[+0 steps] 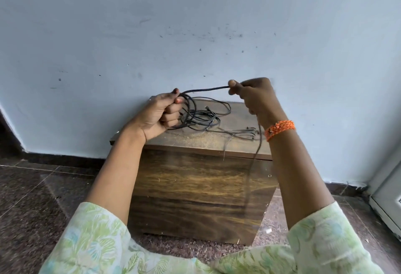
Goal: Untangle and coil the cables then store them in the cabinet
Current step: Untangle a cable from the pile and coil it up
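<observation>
Coiling step, above the cabinet (195,182).
The left hand (161,114) grips the cable (206,89) loops; the right hand (255,94), at 3 o'clock, pinches the strand. Next: lay another loop.

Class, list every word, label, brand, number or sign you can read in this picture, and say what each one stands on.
None: no readable text anywhere.
The wooden cabinet, the black cable held in both hands, the wall and the orange wristband carry no lettering.
</observation>
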`<state>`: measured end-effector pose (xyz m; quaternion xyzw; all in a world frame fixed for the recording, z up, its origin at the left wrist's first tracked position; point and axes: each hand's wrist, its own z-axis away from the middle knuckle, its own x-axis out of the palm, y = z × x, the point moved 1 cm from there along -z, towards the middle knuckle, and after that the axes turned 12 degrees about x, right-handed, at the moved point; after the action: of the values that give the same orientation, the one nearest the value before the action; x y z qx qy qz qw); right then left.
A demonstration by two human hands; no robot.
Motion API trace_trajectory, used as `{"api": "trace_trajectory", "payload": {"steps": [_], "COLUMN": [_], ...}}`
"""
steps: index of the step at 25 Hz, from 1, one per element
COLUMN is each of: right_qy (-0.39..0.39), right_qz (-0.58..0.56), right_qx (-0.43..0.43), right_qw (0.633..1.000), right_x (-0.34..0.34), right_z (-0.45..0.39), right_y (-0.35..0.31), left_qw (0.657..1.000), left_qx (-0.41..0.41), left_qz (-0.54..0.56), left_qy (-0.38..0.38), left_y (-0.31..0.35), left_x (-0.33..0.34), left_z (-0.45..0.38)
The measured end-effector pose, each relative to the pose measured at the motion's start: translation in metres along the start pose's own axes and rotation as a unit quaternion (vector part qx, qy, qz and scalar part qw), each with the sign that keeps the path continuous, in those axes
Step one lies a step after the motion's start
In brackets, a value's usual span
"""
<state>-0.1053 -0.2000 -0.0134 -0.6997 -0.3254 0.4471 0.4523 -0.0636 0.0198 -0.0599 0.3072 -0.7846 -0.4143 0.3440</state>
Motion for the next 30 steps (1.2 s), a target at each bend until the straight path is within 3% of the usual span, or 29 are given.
{"api": "trace_trajectory", "payload": {"steps": [5, 9, 11, 13, 15, 18, 24, 27, 30], "right_qy": [-0.022, 0.067, 0.149, 0.161, 0.070, -0.077, -0.217, -0.204, -0.097], "right_qz": [0.019, 0.062, 0.156, 0.271, 0.323, 0.304, 0.145, 0.140, 0.162], "right_qx": [0.001, 0.011, 0.027, 0.018, -0.006, -0.026, -0.018, -0.009, -0.044], "right_qw": [1.000, 0.996, 0.976, 0.949, 0.944, 0.949, 0.965, 0.969, 0.981], "right_x": [-0.022, -0.039, -0.040, -0.031, -0.018, -0.002, 0.023, 0.036, 0.032], "right_z": [0.000, -0.003, -0.003, 0.005, 0.014, 0.030, 0.042, 0.043, 0.036], "right_y": [-0.001, 0.004, 0.006, -0.002, -0.014, -0.030, -0.039, -0.033, -0.031], "left_qw": [0.987, 0.946, 0.934, 0.934, 0.943, 0.967, 0.989, 0.997, 0.997], "left_qx": [0.051, 0.071, 0.061, 0.049, 0.029, 0.001, -0.026, -0.048, -0.071], "left_qz": [0.101, 0.151, 0.127, 0.049, -0.035, -0.092, -0.118, -0.039, 0.037], "left_qy": [0.112, 0.277, 0.327, 0.350, 0.331, 0.236, 0.079, 0.053, 0.013], "left_y": [0.009, 0.010, 0.007, 0.001, -0.004, -0.010, -0.019, -0.018, -0.011], "left_x": [-0.027, -0.032, -0.032, -0.028, -0.020, -0.002, 0.028, 0.040, 0.037], "left_z": [0.005, 0.006, 0.005, 0.001, -0.002, -0.002, -0.002, -0.002, 0.004]}}
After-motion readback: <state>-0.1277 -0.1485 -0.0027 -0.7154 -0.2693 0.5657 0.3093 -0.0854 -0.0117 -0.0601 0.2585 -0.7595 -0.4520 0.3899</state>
